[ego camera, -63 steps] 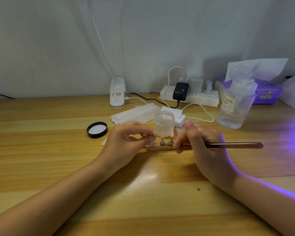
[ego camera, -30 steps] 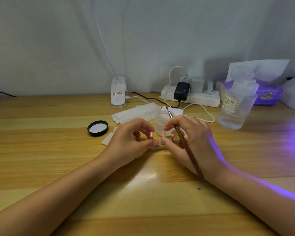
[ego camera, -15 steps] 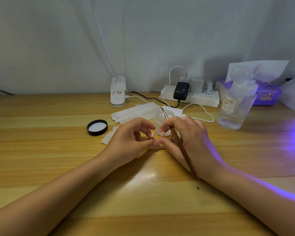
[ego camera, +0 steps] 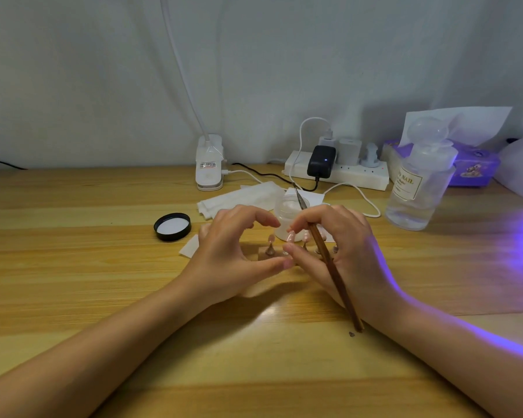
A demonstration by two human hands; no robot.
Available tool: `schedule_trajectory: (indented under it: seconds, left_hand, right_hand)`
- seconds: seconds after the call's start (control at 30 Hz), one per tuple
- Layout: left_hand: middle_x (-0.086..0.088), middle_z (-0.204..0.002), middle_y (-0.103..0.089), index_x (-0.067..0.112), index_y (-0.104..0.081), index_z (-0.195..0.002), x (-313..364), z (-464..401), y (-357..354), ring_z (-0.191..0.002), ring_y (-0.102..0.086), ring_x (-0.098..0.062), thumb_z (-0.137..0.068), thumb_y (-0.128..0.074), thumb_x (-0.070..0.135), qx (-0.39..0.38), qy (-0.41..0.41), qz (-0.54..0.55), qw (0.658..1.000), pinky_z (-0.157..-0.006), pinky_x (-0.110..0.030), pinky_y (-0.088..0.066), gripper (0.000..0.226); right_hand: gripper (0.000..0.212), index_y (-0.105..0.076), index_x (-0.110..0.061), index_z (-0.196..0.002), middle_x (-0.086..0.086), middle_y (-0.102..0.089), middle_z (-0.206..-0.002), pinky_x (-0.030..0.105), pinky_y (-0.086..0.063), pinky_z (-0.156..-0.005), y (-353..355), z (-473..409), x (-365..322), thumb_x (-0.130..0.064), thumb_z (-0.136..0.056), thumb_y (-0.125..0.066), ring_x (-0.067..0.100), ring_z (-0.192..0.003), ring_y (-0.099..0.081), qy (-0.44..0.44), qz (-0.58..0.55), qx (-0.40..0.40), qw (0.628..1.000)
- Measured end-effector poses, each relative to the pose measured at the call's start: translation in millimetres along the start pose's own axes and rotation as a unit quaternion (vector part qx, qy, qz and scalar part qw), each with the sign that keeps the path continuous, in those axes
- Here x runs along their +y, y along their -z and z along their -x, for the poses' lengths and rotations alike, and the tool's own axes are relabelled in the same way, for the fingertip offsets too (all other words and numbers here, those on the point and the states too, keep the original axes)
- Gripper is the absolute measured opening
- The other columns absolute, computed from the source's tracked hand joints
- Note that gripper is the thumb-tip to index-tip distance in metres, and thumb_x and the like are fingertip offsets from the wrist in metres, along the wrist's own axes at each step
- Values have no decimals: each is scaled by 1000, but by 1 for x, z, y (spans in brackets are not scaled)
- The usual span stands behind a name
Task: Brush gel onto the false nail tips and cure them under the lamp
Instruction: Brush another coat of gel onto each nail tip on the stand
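I am looking down at a wooden table (ego camera: 73, 267) where both hands are meeting over a small wooden stand (ego camera: 263, 254) of false nail tips (ego camera: 271, 238) on little pegs. My left hand (ego camera: 233, 254) is curling its grip around the near end of the stand, thumb lying along the front edge. My right hand (ego camera: 341, 248) is holding the brush (ego camera: 329, 267) tucked between its fingers, its fine end pointing up over the open gel jar (ego camera: 287, 215) just behind the stand, while thumb and forefinger seem to be pinching one nail tip (ego camera: 290, 237); the fingers are hiding the contact, so I cannot be sure. The jar is holding pale gel. Its black lid (ego camera: 172, 226) is lying upturned to the left. White wipes (ego camera: 239, 199) are lying behind the jar, with a clip lamp base (ego camera: 209, 164), a power strip (ego camera: 338, 173) and a clear bottle (ego camera: 420, 182) of liquid farther back. Purple light is falling on the table from the right.
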State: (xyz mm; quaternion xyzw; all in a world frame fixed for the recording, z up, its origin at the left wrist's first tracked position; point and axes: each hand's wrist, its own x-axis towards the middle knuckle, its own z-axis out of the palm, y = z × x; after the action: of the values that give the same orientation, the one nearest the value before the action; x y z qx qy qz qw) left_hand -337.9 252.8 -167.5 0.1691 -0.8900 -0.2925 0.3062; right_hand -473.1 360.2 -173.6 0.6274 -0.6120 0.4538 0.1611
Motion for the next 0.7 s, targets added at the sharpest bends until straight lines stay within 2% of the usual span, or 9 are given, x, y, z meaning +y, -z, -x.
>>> schedule_trajectory:
  seconds: [0.1,0.2,0.33,0.43,0.53,0.6,0.7]
  left_hand:
    - [21,-96,-55,44,-52,-89,2,2,0,-98,-45,-1,-63,-61,60,25,-62,-17,998,-87,-40,-35,31]
    - [20,-93,-56,37,-58,-84,3,3,-1,-96,-46,-2,-67,-66,51,60,-97,-40,993,-84,-31,-26,23]
    - [19,-90,-58,27,-66,-80,2,4,-2,-93,-48,-3,-72,-59,48,84,-138,-63,985,-80,-35,-28,23]
    - [20,-87,-59,21,-68,-80,1,4,-2,-89,-51,-4,-72,-65,41,102,-153,-76,980,-76,-38,-32,22]
    - [20,-84,-62,23,-68,-81,1,3,-1,-85,-56,-5,-75,-63,38,126,-142,-40,981,-75,-42,-37,16]
    - [20,-84,-64,29,-68,-79,1,2,0,-84,-60,-7,-76,-61,38,129,-128,12,983,-76,-51,-41,11]
    - [20,-85,-67,30,-68,-90,1,2,0,-85,-63,-7,-75,-62,36,134,-112,59,983,-77,-58,-43,17]
  right_hand:
    - [23,-61,-16,-90,-23,-55,-83,36,-46,-81,5,0,-5,-33,-75,-64,0,-83,-55,-7,-65,-12,998]
    - [22,-57,-20,-92,-16,-61,-85,42,-51,-75,8,0,-9,-31,-75,-66,4,-81,-59,-11,-116,-12,993]
    - [22,-56,-17,-94,-5,-64,-85,23,-51,-72,8,0,-9,-24,-76,-67,3,-81,-59,-2,-146,-8,989]
    - [28,-57,-15,-95,-8,-63,-87,20,-51,-70,8,1,-8,-25,-74,-73,2,-83,-59,-11,-145,-11,989]
    - [36,-57,-16,-98,-5,-62,-92,14,-50,-69,9,1,-7,-30,-71,-76,2,-85,-59,-30,-145,-2,989]
    - [34,-57,-18,-101,-7,-62,-95,14,-49,-70,11,0,-9,-33,-75,-72,3,-85,-59,-50,-153,9,987]
    - [21,-61,-20,-101,-10,-66,-91,7,-45,-64,19,-7,-11,-37,-88,-57,-2,-77,-62,-96,-189,37,976]
